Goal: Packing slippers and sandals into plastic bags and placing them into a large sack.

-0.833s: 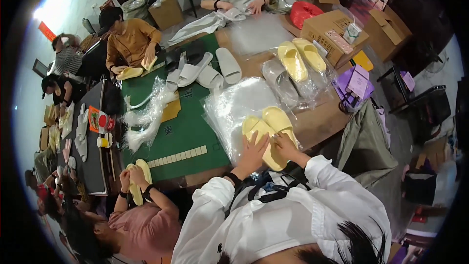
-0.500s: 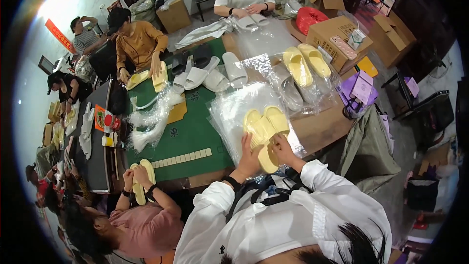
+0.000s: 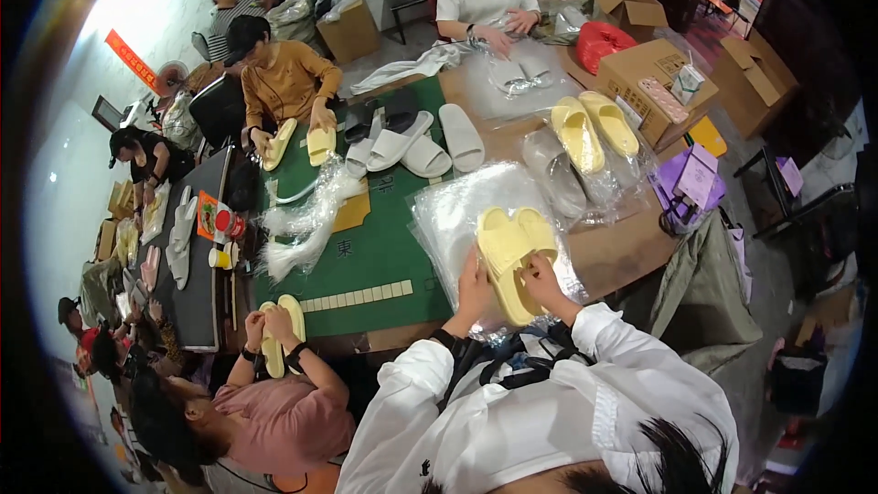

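Note:
A yellow slide slipper [image 3: 504, 242] is tilted up in front of me, over a stack of clear plastic bags [image 3: 445, 210]. My left hand [image 3: 473, 291] grips its left edge, fingers along the side. At the slipper's foot opening, my right hand [image 3: 543, 284] has its fingers closed near the strap's right edge; the exact fingertip contact is partly hidden. A second yellow slipper [image 3: 538, 230] lies just behind the first, partly covered by it.
Bagged yellow slippers [image 3: 578, 135] and a bagged grey slipper [image 3: 554, 174] lie beyond on the right. Left are grey slippers [image 3: 398, 142], a bundle of clear strands [image 3: 306, 227] and a row of white tiles [image 3: 358, 296]. Co-workers handle slippers around the table; a cardboard box [image 3: 645, 82] stands far right.
The front slipper has been tipped up, so its strap and footbed show more. My right hand has moved to its opening. The whole view has shifted slightly.

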Motion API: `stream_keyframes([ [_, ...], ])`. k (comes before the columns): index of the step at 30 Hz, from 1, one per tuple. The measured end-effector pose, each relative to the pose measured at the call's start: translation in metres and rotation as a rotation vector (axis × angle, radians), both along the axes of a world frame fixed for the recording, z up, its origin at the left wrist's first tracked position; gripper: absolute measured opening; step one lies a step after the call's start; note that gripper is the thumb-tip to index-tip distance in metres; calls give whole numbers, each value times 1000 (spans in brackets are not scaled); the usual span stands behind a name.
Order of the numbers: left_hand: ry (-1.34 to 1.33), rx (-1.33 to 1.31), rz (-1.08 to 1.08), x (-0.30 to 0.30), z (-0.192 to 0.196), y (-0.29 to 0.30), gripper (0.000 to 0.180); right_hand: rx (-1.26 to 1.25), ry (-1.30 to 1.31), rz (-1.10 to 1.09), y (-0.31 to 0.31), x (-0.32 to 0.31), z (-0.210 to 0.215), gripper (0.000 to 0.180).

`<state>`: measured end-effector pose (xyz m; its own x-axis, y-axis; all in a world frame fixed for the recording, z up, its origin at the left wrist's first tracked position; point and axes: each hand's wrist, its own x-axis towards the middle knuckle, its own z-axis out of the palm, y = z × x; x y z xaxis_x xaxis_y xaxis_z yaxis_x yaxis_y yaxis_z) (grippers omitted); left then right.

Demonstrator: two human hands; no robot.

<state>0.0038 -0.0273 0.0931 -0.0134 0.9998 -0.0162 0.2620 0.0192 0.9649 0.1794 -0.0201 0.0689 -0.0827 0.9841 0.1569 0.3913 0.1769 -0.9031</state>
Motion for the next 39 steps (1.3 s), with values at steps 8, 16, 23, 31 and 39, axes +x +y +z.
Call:
stream_keyframes([
  [8, -298, -148, -132, -2, -37, -13, 54, -34, -65, -21, 23, -19, 22, 40],
  [16, -657, -732, -306, -4, 15, -26, 50, -220, -463, -22, 61, -37, 36, 58],
  [23, -731, -726, -266, -12, 4, -31, 54, 98, -537, 384, 82, -35, 33, 47],
  [31, -781, -635, -231, -11, 29, -32, 62, -15, -394, 678, 32, -12, 140, 32],
  [39, -632, -446, -247, -8, 12, -17, 47, 247, -631, 726, 55, 7, 135, 97],
])
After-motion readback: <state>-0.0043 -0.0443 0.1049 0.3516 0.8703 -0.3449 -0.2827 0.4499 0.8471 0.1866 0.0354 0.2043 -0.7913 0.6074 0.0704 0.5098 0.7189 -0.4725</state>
